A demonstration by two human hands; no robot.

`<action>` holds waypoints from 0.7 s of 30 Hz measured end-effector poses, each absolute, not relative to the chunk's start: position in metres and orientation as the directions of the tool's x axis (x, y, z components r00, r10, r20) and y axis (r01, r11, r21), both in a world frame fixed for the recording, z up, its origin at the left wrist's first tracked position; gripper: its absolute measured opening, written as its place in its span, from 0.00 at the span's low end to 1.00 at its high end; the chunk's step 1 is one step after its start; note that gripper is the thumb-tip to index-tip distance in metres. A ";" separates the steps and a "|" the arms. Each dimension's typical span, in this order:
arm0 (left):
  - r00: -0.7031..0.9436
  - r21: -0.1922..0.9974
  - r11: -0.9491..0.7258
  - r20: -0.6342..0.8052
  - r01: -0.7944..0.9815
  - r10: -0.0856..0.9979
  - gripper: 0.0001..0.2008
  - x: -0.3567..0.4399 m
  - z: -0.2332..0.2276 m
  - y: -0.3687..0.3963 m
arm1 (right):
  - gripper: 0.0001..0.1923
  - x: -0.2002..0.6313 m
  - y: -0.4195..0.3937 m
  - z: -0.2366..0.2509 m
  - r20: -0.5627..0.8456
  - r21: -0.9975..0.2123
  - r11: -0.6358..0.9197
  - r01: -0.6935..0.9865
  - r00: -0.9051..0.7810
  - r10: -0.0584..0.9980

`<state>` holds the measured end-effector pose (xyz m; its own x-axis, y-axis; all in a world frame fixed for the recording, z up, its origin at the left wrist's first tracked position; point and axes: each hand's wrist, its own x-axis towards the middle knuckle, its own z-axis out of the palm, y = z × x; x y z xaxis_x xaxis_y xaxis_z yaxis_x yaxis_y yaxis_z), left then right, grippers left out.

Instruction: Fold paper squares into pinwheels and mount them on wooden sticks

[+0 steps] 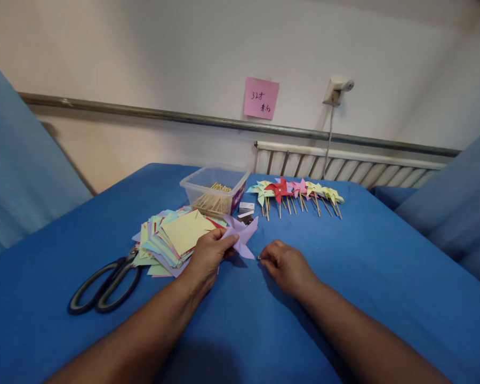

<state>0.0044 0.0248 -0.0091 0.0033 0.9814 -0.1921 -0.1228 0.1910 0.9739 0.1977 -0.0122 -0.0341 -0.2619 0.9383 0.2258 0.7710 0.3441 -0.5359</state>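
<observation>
A lilac paper pinwheel head (242, 234) is pinched between the thumb and fingers of my left hand (212, 253). Its blades are folded in, and no stick shows on it. To its right, just above the blue cloth, my right hand (286, 265) is closed with a small shiny pin (259, 258) at its fingertips; the pin's exact shape is too small to make out. Behind the pinwheel head stands a small open box (246, 208) with dark contents. A pile of coloured paper squares (184, 234), several with cut corners, lies beside and partly behind my left hand.
Large dark-handled scissors (108, 282) lie left of the paper, their blades hidden under it. A clear plastic tub (234, 184) holds many thin wooden sticks (214, 200). Finished pinwheels (280, 190) lie in a row at the table's back, before a radiator (344, 165).
</observation>
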 end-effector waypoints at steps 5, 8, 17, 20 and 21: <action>0.005 0.976 0.191 -0.191 -0.110 0.982 0.13 0.005 -0.008 0.023 | 0.10 0.195 -0.018 -0.031 0.198 -0.407 0.386 0.827 -0.333 0.922; 0.002 0.975 0.185 -0.186 -0.119 0.982 0.13 0.006 -0.007 0.023 | 0.11 0.196 -0.016 -0.029 0.184 -0.360 0.384 0.850 -0.339 0.923; -0.008 0.973 0.199 -0.201 -0.118 0.979 0.13 0.007 -0.006 0.024 | 0.12 0.195 -0.010 -0.029 0.163 -0.344 0.373 0.861 -0.337 0.927; -0.007 0.968 0.216 -0.218 -0.127 0.976 0.13 0.007 -0.006 0.024 | 0.12 0.195 -0.007 -0.031 0.165 -0.353 0.366 0.861 -0.328 0.930; -0.008 0.968 0.217 -0.220 -0.128 0.975 0.14 0.007 -0.006 0.024 | 0.12 0.196 -0.006 -0.031 0.167 -0.357 0.361 0.861 -0.321 0.932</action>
<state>0.0069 0.0239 -0.0059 -0.0078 0.9755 -0.2200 -0.1277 0.2172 0.9677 0.1956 -0.0064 -0.0314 -0.3213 0.9320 0.1675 0.8613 0.3611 -0.3573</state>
